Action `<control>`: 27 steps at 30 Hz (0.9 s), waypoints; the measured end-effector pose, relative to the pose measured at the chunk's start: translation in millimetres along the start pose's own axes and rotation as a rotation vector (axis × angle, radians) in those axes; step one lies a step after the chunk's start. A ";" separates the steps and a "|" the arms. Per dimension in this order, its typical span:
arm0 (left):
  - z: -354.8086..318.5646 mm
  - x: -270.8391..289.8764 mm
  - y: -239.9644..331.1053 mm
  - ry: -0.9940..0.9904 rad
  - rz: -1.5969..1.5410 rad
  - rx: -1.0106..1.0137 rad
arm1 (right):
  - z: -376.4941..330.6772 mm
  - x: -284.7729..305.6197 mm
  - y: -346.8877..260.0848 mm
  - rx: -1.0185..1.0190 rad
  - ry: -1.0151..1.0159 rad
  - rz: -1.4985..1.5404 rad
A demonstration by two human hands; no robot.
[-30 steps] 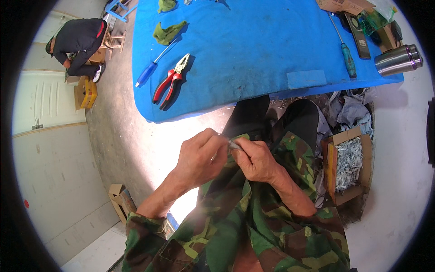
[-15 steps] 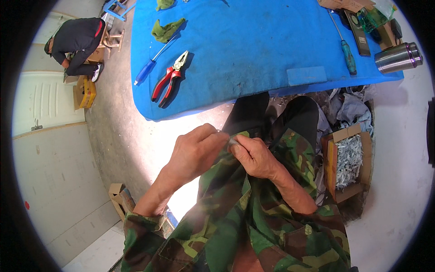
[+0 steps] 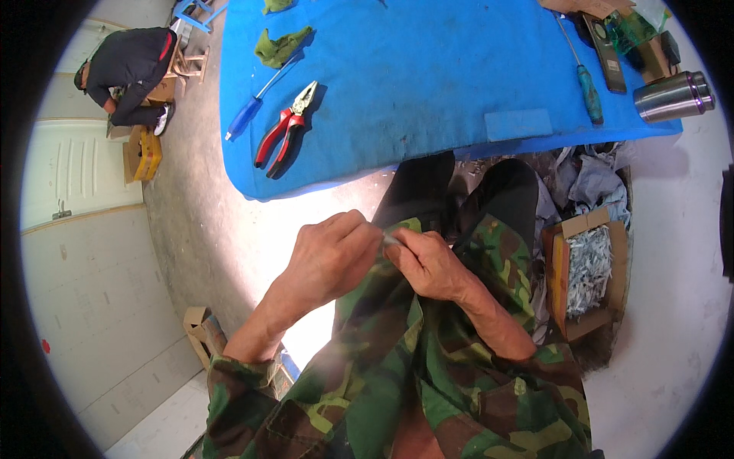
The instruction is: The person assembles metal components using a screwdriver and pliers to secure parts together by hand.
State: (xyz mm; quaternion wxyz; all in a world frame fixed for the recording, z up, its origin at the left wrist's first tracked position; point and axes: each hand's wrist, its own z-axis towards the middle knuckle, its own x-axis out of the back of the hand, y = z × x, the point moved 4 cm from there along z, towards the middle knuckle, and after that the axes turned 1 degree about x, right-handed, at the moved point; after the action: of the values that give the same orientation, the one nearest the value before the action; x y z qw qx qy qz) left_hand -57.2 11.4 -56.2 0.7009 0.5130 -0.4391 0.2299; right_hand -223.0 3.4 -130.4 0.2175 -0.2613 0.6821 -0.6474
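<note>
Right hand (image 3: 430, 265) pinches grey piece (image 3: 391, 240); mostly hidden

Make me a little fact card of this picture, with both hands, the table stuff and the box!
Right hand: pinching a small grey piece
Left hand: curled close beside it, grip hidden
Table: covered in blue
Table's left side: pliers, blue screwdriver
Table's right side: green screwdriver, metal flask
Box: at the right, holding pale scraps
</note>
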 end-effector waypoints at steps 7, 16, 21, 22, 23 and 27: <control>-2.6 -8.3 -6.5 0.040 -0.183 0.063 | -1.7 -2.2 -0.8 0.023 0.025 -0.031; -10.5 -2.0 -2.7 0.147 -0.116 0.043 | -0.8 -7.8 0.8 0.103 0.064 -0.060; -9.6 -7.8 -2.5 0.250 -0.142 0.070 | -0.1 -6.7 -0.6 0.142 0.106 -0.105; -9.4 -7.7 1.2 0.276 -0.133 0.081 | -0.6 -7.1 -0.6 0.153 0.121 -0.106; -9.3 -6.6 3.3 0.304 -0.122 0.091 | -0.1 -7.0 -2.6 0.160 0.139 -0.105; -11.0 5.9 -1.3 0.461 -0.123 0.200 | -3.1 -1.4 7.4 0.125 0.253 -0.103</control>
State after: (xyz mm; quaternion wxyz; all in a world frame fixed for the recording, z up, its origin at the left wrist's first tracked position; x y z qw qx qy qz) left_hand -49.1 20.3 -52.8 0.7409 0.5395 -0.2106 0.3400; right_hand -224.5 6.9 -137.6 0.1121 -0.1983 0.6481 -0.7267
